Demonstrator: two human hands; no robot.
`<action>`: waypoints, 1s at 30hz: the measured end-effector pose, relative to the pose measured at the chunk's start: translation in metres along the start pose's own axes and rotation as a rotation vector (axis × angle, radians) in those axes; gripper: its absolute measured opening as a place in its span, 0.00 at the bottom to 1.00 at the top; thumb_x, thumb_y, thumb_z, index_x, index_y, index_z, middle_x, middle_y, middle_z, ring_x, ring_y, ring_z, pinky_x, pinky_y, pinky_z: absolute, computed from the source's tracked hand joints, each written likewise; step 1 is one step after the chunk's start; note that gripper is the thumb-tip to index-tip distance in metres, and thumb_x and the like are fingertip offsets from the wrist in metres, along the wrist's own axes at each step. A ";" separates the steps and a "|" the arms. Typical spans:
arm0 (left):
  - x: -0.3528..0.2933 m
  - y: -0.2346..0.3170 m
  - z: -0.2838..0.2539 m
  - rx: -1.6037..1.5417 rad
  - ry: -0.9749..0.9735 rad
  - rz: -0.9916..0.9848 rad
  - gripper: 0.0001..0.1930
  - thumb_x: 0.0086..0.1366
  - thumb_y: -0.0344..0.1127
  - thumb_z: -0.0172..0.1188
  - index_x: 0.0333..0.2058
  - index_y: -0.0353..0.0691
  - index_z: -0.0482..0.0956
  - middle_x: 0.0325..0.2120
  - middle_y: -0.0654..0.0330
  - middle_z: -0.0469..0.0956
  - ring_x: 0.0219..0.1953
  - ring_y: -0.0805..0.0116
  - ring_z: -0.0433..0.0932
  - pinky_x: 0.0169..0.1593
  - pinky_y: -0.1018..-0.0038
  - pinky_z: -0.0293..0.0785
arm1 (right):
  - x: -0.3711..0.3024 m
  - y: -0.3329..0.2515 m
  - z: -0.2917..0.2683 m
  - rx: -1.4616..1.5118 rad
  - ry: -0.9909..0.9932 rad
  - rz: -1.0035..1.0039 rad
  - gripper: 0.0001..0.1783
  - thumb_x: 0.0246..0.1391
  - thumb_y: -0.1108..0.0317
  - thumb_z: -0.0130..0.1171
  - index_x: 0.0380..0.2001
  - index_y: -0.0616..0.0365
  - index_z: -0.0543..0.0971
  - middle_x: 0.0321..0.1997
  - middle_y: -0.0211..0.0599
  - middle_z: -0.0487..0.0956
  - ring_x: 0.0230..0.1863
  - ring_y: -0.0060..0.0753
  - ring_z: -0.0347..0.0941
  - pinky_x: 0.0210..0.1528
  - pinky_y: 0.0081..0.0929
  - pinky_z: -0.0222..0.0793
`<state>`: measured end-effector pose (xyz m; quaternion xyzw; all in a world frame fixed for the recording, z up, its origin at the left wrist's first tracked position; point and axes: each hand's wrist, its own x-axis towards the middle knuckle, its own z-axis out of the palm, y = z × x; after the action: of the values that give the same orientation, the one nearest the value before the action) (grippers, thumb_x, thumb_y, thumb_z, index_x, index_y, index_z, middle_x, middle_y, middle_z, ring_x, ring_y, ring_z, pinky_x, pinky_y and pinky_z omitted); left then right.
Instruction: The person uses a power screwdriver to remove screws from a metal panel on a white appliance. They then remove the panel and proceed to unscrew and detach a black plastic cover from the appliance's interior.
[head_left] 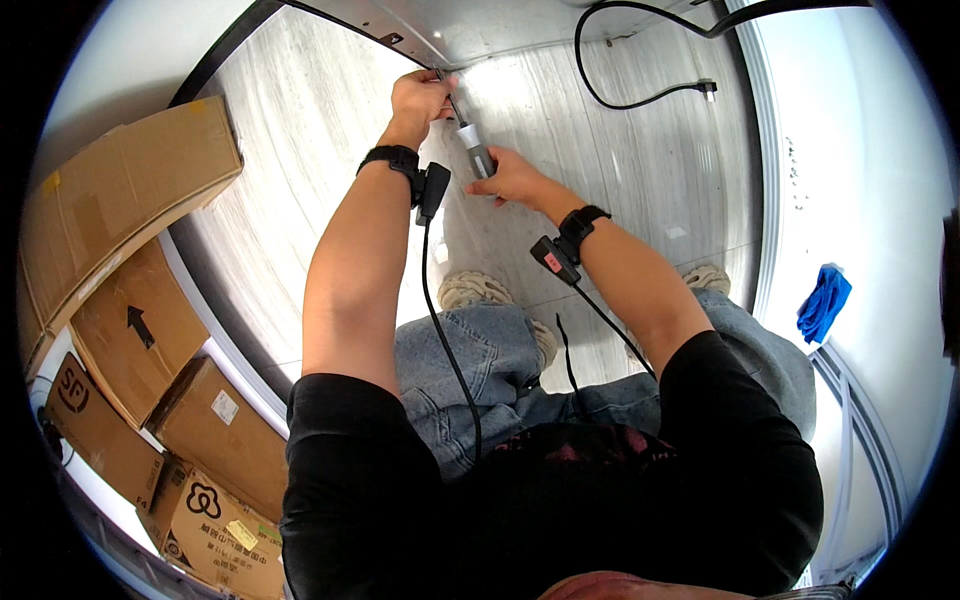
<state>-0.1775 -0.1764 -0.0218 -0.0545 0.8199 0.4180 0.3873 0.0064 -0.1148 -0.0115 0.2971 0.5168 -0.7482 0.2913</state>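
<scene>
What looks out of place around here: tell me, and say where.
Two things. A slim black cable curls loosely over the pale grey wood-patterned floor at upper right, its black plug connected to nothing. A crumpled bright-blue cloth-like bundle sits alone against the white surface at far right, as if casually left there.

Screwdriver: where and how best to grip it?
The screwdriver is probably best gripped by its thick grey handle, from the picture's lower right, as the right hand does: that end faces the person; the thin shaft runs to the left hand.
</scene>
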 end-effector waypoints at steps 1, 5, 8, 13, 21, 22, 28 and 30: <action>0.001 0.000 0.000 0.013 0.003 0.000 0.20 0.53 0.31 0.66 0.44 0.30 0.74 0.26 0.57 0.79 0.20 0.72 0.76 0.23 0.80 0.76 | 0.003 0.005 -0.002 0.149 -0.048 0.009 0.27 0.42 0.73 0.66 0.46 0.61 0.68 0.36 0.36 0.74 0.34 0.30 0.73 0.30 0.29 0.75; 0.005 -0.003 -0.001 0.012 0.016 0.006 0.22 0.52 0.31 0.67 0.45 0.29 0.73 0.26 0.57 0.79 0.20 0.72 0.76 0.23 0.80 0.77 | 0.000 0.012 -0.003 0.336 -0.121 -0.103 0.30 0.39 0.72 0.68 0.46 0.65 0.67 0.37 0.40 0.73 0.32 0.32 0.73 0.27 0.30 0.75; -0.004 0.007 0.002 0.073 0.032 -0.013 0.22 0.52 0.31 0.67 0.45 0.30 0.74 0.26 0.57 0.79 0.20 0.73 0.76 0.23 0.79 0.77 | 0.001 0.008 0.000 -0.077 0.101 -0.134 0.30 0.39 0.73 0.67 0.47 0.65 0.67 0.38 0.41 0.73 0.33 0.34 0.73 0.29 0.30 0.75; -0.006 0.008 -0.002 0.133 0.009 -0.006 0.21 0.53 0.32 0.66 0.45 0.31 0.73 0.28 0.60 0.77 0.24 0.74 0.75 0.26 0.79 0.79 | 0.008 0.012 0.003 0.152 -0.004 -0.022 0.32 0.38 0.73 0.68 0.48 0.67 0.66 0.40 0.42 0.73 0.37 0.34 0.72 0.32 0.30 0.75; -0.002 0.003 0.001 0.013 0.036 -0.007 0.19 0.52 0.30 0.66 0.43 0.30 0.75 0.24 0.57 0.79 0.19 0.73 0.76 0.24 0.79 0.77 | 0.009 0.017 -0.002 -0.216 0.145 -0.269 0.32 0.38 0.66 0.69 0.47 0.65 0.69 0.41 0.41 0.75 0.41 0.33 0.72 0.36 0.26 0.70; -0.005 0.005 0.002 0.020 0.045 0.003 0.19 0.52 0.29 0.66 0.43 0.30 0.75 0.24 0.57 0.79 0.19 0.73 0.76 0.24 0.79 0.77 | 0.005 0.013 0.000 -0.266 0.142 -0.272 0.31 0.38 0.66 0.69 0.46 0.65 0.69 0.41 0.41 0.75 0.41 0.32 0.72 0.37 0.26 0.70; -0.006 0.007 -0.002 0.121 0.030 0.010 0.22 0.52 0.30 0.67 0.45 0.28 0.73 0.28 0.58 0.78 0.25 0.73 0.76 0.26 0.79 0.79 | 0.003 0.002 -0.008 0.199 -0.122 0.009 0.27 0.38 0.66 0.69 0.43 0.61 0.71 0.34 0.35 0.75 0.34 0.25 0.72 0.32 0.24 0.67; -0.007 0.009 -0.002 0.110 0.038 0.003 0.22 0.51 0.30 0.67 0.45 0.28 0.73 0.28 0.58 0.78 0.25 0.73 0.76 0.26 0.79 0.79 | 0.004 0.006 -0.008 0.126 -0.089 -0.070 0.24 0.40 0.66 0.68 0.42 0.59 0.71 0.32 0.31 0.74 0.32 0.23 0.71 0.30 0.23 0.67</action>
<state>-0.1772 -0.1733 -0.0102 -0.0400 0.8490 0.3718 0.3735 0.0090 -0.1091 -0.0207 0.2630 0.4656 -0.8013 0.2683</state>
